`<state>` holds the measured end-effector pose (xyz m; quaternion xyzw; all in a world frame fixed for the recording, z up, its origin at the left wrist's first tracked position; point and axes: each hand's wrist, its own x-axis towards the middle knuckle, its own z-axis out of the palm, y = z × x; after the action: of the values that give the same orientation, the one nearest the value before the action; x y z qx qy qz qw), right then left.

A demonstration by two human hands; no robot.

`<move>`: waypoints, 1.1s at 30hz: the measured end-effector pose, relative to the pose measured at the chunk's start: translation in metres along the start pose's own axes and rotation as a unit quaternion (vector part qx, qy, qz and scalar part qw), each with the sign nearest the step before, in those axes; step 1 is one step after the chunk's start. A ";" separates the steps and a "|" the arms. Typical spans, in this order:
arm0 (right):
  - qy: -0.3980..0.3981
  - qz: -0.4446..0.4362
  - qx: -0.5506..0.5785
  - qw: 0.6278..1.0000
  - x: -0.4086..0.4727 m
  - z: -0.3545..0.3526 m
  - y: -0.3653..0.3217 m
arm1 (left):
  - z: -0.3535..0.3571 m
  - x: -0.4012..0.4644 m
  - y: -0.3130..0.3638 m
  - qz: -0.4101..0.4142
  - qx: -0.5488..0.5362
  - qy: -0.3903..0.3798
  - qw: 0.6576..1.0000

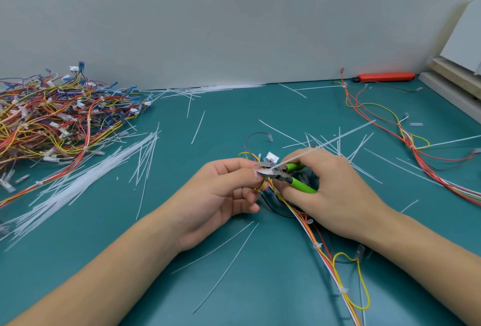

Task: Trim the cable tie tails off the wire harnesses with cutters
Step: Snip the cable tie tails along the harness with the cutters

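Wire harness (328, 255) trailing nearest across teal counter (109, 221). Left hand (223, 195) grip pinching harness; right hand (325, 190) grip closed round green-handled cutters (281, 173), blades parted at cable tie tail (325, 142). Cut tails (86, 177) and tangled harness pile (52, 117) at left.

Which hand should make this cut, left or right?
Right. The right hand already grips the green-handled cutters, jaws open around the cable tie tail. The left hand pinches the harness steady.
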<state>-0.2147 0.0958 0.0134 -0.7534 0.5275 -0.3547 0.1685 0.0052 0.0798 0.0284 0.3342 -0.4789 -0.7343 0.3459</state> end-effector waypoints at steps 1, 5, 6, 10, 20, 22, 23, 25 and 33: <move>-0.001 0.001 -0.001 1.000 0.000 0.000 0.000 | 0.000 0.000 0.000 0.001 0.001 0.000 1.000; 0.001 0.001 -0.005 1.000 0.000 -0.001 -0.001 | 0.000 0.000 0.000 0.001 0.000 -0.001 1.000; 0.000 0.000 -0.006 1.000 0.000 -0.001 -0.001 | 0.000 0.000 0.000 0.001 0.000 0.000 1.000; 0.000 -0.001 -0.004 1.000 0.000 -0.001 -0.001 | 0.000 0.000 0.000 0.001 0.001 -0.002 1.000; 0.010 0.001 -0.012 1.000 -0.001 0.000 0.004 | 0.000 -0.001 0.000 0.005 0.009 -0.013 1.000; 0.011 0.009 -0.022 1.000 -0.001 0.000 0.006 | 0.000 -0.001 0.001 0.006 0.013 -0.018 1.000; 0.010 0.009 -0.026 1.000 -0.001 0.000 0.006 | 0.000 -0.001 0.001 0.006 0.013 -0.019 1.000; 0.007 0.005 -0.027 1.000 -0.001 0.001 0.006 | 0.000 -0.001 0.000 0.006 0.012 -0.016 1.000; 0.005 -0.012 0.003 1.000 -0.001 0.000 0.001 | -0.001 0.001 -0.001 0.001 0.001 0.000 1.000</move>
<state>-0.2156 0.0962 0.0131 -0.7573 0.5185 -0.3617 0.1637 0.0054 0.0790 0.0269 0.3338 -0.4797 -0.7339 0.3462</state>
